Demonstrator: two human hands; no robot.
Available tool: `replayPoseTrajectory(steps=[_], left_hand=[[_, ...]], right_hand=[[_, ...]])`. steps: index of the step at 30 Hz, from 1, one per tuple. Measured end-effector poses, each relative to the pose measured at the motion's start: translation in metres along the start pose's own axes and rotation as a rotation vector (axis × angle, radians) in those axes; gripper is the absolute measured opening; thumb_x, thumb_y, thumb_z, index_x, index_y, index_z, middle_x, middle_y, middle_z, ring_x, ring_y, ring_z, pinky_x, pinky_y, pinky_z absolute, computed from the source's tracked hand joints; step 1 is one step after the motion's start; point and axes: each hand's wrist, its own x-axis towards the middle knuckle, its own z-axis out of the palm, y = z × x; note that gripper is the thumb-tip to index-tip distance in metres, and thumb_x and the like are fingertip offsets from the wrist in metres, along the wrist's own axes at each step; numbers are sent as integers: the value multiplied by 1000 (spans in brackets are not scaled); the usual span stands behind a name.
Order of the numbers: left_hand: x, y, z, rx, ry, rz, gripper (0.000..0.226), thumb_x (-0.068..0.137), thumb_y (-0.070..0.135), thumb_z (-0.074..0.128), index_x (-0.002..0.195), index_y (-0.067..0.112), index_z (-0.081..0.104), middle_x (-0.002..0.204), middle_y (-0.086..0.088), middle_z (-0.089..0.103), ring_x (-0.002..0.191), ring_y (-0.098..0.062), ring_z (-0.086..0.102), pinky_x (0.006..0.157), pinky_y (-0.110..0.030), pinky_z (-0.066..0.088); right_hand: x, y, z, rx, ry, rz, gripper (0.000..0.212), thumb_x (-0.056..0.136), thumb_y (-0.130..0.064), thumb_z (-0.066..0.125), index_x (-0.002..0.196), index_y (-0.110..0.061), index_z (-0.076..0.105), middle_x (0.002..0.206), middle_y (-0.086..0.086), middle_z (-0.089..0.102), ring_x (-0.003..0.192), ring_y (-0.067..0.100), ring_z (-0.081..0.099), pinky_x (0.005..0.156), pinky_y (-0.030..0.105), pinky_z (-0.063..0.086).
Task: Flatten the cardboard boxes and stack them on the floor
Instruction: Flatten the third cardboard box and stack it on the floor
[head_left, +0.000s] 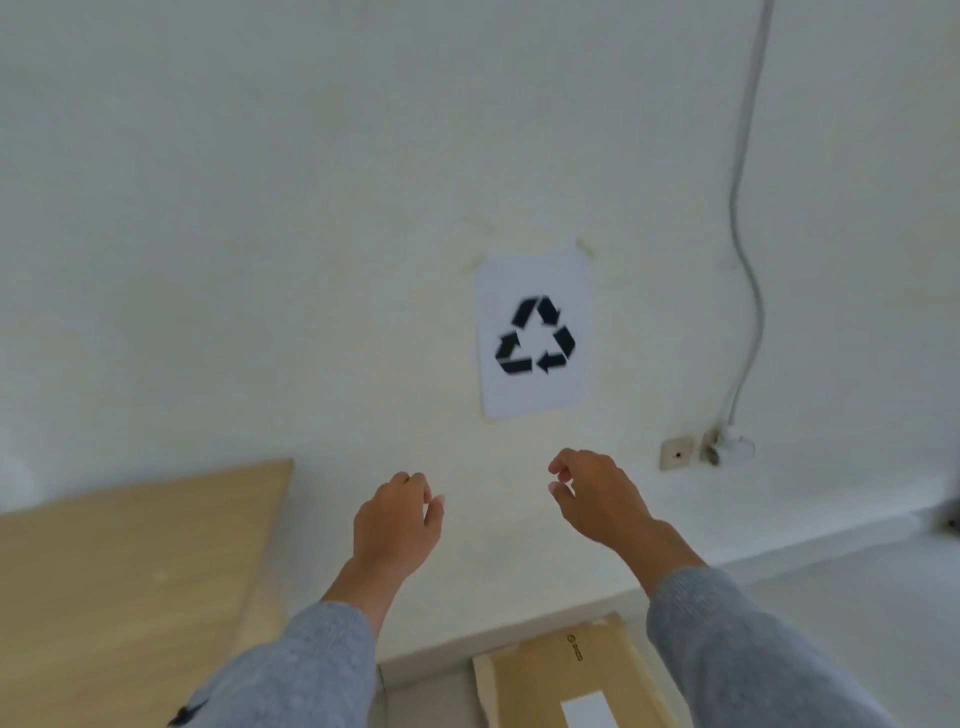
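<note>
Hands: two; flattened box (576, 675): one.

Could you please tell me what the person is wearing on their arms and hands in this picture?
Both arms wear grey knitted sleeves ending above the wrists: left sleeve, right sleeve. The left sleeve shows a small black mark near the frame's bottom edge. The left hand and right hand are bare, without gloves.

A white paper sheet (534, 332) taped on the pale wall (260, 208) shows a black recycling sign made of three arrows. The flat brown cardboard box (566, 670) on the floor has a small dark mark, too blurry to read.
</note>
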Motion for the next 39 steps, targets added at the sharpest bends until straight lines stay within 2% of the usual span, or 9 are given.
replayPoseTrajectory(steps=[8, 13, 17, 20, 27, 33, 36, 39], left_hand=[[-5, -77, -161, 67, 82, 50, 24, 92, 34, 43, 94, 16, 58, 95, 1, 61, 88, -19, 60, 64, -28, 38], [-64, -147, -233, 111, 125, 33, 24, 92, 33, 43, 91, 16, 59, 94, 2, 62, 89, -18, 60, 66, -29, 42], [-111, -202, -284, 134, 109, 43, 24, 92, 33, 42, 89, 16, 60, 91, 3, 61, 85, -17, 61, 65, -28, 43], [-135, -253, -328, 133, 135, -12, 24, 92, 31, 43, 87, 16, 61, 90, 2, 62, 84, -18, 61, 63, -28, 42], [-169, -407, -402, 177, 177, -171, 23, 91, 31, 44, 88, 15, 61, 92, 1, 63, 89, -20, 60, 68, -29, 44], [-178, -571, -441, 262, 67, -143, 21, 92, 25, 42, 90, 18, 62, 96, 5, 66, 87, -14, 61, 64, -24, 42], [-183, -652, -465, 300, -8, -136, 21, 91, 22, 42, 90, 18, 62, 95, 4, 64, 79, -13, 55, 61, -24, 39], [-190, -723, -490, 298, -6, -162, 18, 89, 19, 45, 87, 18, 62, 93, 2, 64, 75, -14, 53, 58, -25, 38]], right_hand=[[-29, -155, -48, -26, 45, -73, 25, 94, -24, 48, 116, -17, 56, 118, 2, 60, 104, 20, 58, 90, 33, 48], [-83, -244, -20, -34, 64, -137, 25, 94, -24, 48, 116, -17, 56, 118, 2, 61, 104, 20, 59, 88, 33, 49], [-123, -318, 9, -34, 21, -145, 26, 94, -24, 47, 117, -17, 56, 119, 3, 60, 106, 22, 58, 89, 34, 48], [-141, -376, 28, -30, -15, -176, 26, 93, -23, 46, 117, -18, 56, 120, 3, 59, 107, 21, 57, 89, 34, 48], [-150, -511, 94, -10, -41, -250, 25, 91, -21, 47, 113, -18, 59, 117, 1, 61, 105, 22, 59, 89, 35, 49], [-144, -655, 204, 70, -53, -236, 21, 88, -20, 51, 105, -17, 64, 111, 4, 65, 100, 23, 61, 85, 33, 50], [-148, -730, 252, 95, -70, -213, 22, 89, -18, 51, 106, -13, 64, 111, 7, 66, 99, 24, 61, 85, 34, 50], [-155, -792, 287, 84, -84, -206, 23, 90, -19, 50, 107, -13, 64, 111, 7, 66, 101, 25, 61, 86, 35, 50]])
